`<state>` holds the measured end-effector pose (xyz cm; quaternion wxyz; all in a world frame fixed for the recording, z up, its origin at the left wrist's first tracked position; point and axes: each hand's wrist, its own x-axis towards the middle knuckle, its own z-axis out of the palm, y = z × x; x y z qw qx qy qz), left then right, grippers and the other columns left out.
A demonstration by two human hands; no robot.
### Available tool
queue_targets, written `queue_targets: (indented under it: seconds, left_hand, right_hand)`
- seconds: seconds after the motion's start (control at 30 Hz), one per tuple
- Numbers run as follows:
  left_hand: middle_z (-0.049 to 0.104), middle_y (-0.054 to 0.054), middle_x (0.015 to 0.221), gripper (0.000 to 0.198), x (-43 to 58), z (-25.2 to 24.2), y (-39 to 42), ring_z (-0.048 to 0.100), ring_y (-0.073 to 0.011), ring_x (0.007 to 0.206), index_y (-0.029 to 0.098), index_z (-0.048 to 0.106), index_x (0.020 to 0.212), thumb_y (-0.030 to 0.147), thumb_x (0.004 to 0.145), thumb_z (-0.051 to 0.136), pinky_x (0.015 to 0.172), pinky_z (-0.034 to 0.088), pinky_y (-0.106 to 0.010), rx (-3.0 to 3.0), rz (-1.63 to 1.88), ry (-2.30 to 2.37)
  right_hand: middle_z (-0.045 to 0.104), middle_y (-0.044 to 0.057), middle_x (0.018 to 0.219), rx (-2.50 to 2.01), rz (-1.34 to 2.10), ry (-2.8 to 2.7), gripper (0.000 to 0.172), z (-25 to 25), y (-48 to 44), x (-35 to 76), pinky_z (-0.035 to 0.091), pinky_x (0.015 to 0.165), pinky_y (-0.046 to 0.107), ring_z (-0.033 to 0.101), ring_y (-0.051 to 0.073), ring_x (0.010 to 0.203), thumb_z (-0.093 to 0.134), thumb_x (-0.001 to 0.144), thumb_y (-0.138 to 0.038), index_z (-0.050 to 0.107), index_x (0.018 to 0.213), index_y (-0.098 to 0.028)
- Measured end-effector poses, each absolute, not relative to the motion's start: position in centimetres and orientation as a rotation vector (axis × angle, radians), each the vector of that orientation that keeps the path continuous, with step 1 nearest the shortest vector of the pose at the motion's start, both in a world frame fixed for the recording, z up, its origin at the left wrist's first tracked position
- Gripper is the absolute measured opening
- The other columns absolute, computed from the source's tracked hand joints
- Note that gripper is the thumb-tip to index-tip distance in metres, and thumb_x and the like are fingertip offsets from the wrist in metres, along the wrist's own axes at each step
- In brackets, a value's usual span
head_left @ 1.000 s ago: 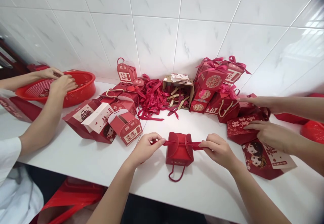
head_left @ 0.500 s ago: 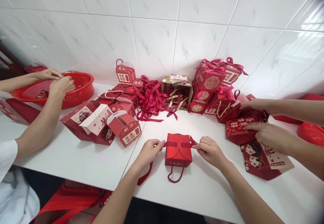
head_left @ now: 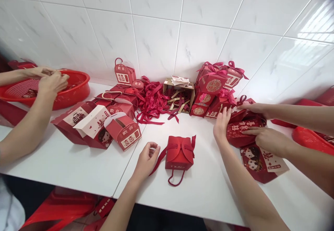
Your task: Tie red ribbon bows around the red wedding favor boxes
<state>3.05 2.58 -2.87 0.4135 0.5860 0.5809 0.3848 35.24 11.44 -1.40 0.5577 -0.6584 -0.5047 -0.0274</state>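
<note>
Ctr box (head_left: 179,159) red, ribbon (head_left: 159,159) dk red; tbl (head_left: 208,185) white; tiles (head_left: 203,39) white, gry-veined.

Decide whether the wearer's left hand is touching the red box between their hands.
Apart: the head view shows a strip of white table between the left hand and the red box.

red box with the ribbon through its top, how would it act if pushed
The red box should slide rather than roll, given its flat sides. Its thin-looking flaps might bend. The slack ribbon would probably trail, being limp.
</note>
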Motion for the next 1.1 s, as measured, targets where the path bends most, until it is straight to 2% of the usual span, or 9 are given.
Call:
queue_targets:
  seconds: [0.07, 0.13, 0.37, 0.7, 0.83, 0.9, 0.97, 1.03, 1.1]
  left_hand:
    - [0.059, -0.001, 0.088, 0.028, 3.1, -3.6, 2.4, 0.055, -0.0175, 0.074, 0.023, 0.052, 0.094, 0.050, 0.087, 0.049, 0.073, 0.045, -0.031, 1.468, 0.982, 1.466]
    - [0.059, -0.001, 0.090, 0.027, 3.0, -4.1, 2.3, 0.054, -0.0174, 0.075, 0.024, 0.052, 0.096, 0.049, 0.088, 0.049, 0.074, 0.045, -0.032, 1.473, 0.997, 1.471]
    - [0.060, -0.003, 0.091, 0.023, 2.8, -4.5, 1.8, 0.055, -0.0194, 0.079, 0.023, 0.053, 0.099, 0.043, 0.088, 0.051, 0.075, 0.045, -0.034, 1.532, 0.986, 1.469]
    - [0.062, -0.005, 0.096, 0.026, 3.1, -4.2, 1.7, 0.059, -0.0176, 0.078, 0.022, 0.051, 0.105, 0.039, 0.086, 0.055, 0.071, 0.048, -0.031, 1.476, 1.117, 1.438]
    - [0.060, -0.007, 0.103, 0.025, 2.8, -4.0, 1.8, 0.059, -0.0180, 0.089, 0.022, 0.047, 0.106, 0.038, 0.088, 0.051, 0.079, 0.048, -0.031, 1.440, 1.269, 1.459]
    - [0.059, -0.007, 0.102, 0.020, 2.6, -3.3, 1.5, 0.057, -0.0186, 0.093, 0.022, 0.049, 0.101, 0.039, 0.090, 0.048, 0.083, 0.046, -0.031, 1.447, 1.321, 1.474]
    - [0.060, -0.005, 0.092, 0.019, 2.5, -2.4, 0.8, 0.056, -0.0187, 0.088, 0.022, 0.053, 0.092, 0.040, 0.091, 0.046, 0.083, 0.044, -0.030, 1.487, 1.301, 1.464]
    - [0.059, -0.003, 0.078, 0.024, 2.6, -1.4, -0.1, 0.055, -0.0186, 0.078, 0.022, 0.057, 0.081, 0.040, 0.091, 0.046, 0.076, 0.042, -0.028, 1.555, 1.196, 1.417]
    - [0.055, 0.000, 0.063, 0.029, 2.9, -0.8, -0.9, 0.051, -0.0175, 0.063, 0.022, 0.058, 0.067, 0.040, 0.089, 0.050, 0.066, 0.038, -0.028, 1.620, 1.052, 1.365]
  right_hand:
    - [-0.001, 0.014, 0.161, -1.618, -0.150, -1.080, 0.063, -1.1, 15.1, 36.4, 0.007, 0.116, 0.060, -0.006, 0.030, 0.149, 0.019, 0.096, -0.043, 0.017, 0.153, -0.015]
    - [-0.007, 0.014, 0.161, -1.668, -0.215, -1.016, 0.064, -0.9, 18.2, 37.2, 0.002, 0.115, 0.062, -0.013, 0.031, 0.147, 0.021, 0.095, -0.041, 0.014, 0.153, -0.014]
    - [0.002, 0.017, 0.161, -1.730, -0.239, -0.984, 0.071, -0.7, 23.9, 37.2, 0.003, 0.112, 0.065, -0.009, 0.036, 0.147, 0.039, 0.091, -0.043, 0.017, 0.153, -0.016]
    - [0.005, 0.018, 0.160, -1.703, -0.212, -1.017, 0.066, 0.6, 22.0, 36.5, 0.003, 0.111, 0.066, -0.006, 0.033, 0.148, 0.031, 0.094, -0.042, 0.017, 0.153, -0.015]
    - [0.003, 0.014, 0.160, -1.632, -0.261, -1.016, 0.063, 2.5, 17.7, 36.0, 0.001, 0.110, 0.068, -0.006, 0.031, 0.148, 0.027, 0.096, -0.042, 0.014, 0.153, -0.020]
    - [0.012, 0.014, 0.158, -1.508, -0.349, -1.096, 0.060, 3.8, 14.4, 35.5, 0.010, 0.112, 0.064, 0.004, 0.033, 0.147, 0.034, 0.095, -0.045, 0.031, 0.148, -0.019]
    - [0.038, 0.015, 0.145, -1.424, -0.417, -1.220, 0.047, 5.0, 10.5, 35.1, 0.023, 0.111, 0.058, 0.031, 0.035, 0.137, 0.046, 0.092, -0.047, 0.059, 0.126, -0.019]
    - [0.063, 0.011, 0.108, -1.364, -0.342, -1.380, 0.033, 5.8, 6.7, 34.8, 0.039, 0.100, 0.051, 0.056, 0.029, 0.109, 0.049, 0.092, -0.045, 0.071, 0.095, -0.020]
    - [0.065, 0.006, 0.077, -1.339, 0.007, -1.647, 0.034, 5.7, 3.3, 34.3, 0.051, 0.075, 0.038, 0.063, 0.022, 0.076, 0.050, 0.093, -0.043, 0.070, 0.078, -0.022]
